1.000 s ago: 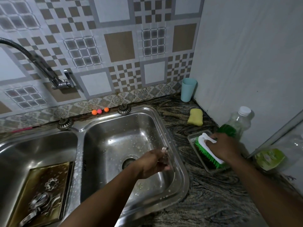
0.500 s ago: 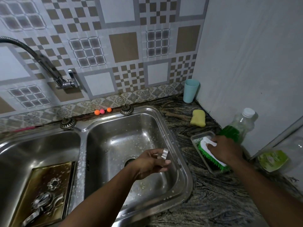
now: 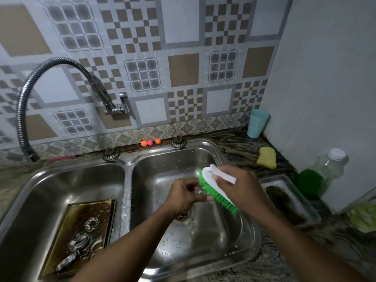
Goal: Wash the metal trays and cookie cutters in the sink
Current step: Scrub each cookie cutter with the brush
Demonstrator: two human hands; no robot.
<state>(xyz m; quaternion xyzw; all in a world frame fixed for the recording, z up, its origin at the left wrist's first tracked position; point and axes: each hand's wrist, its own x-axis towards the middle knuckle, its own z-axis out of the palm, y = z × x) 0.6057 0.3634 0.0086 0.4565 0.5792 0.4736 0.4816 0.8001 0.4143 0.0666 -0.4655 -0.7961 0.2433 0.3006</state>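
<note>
Scrubbing begins: our left hand [image 3: 183,197] pinches one cutter [image 3: 197,190] (mostly hidden), right hand [image 3: 242,186] grips brush [image 3: 221,198]; tray [image 3: 81,216], other cutters [image 3: 78,242] wait unwashed, left.

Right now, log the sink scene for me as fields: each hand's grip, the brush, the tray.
left-hand grip: over the right basin, pinches a small cookie cutter, mostly hidden
right-hand grip: holds the brush by its white handle
brush: green bristles against the cookie cutter
tray: flat in the left basin, loose cutters on it
</note>
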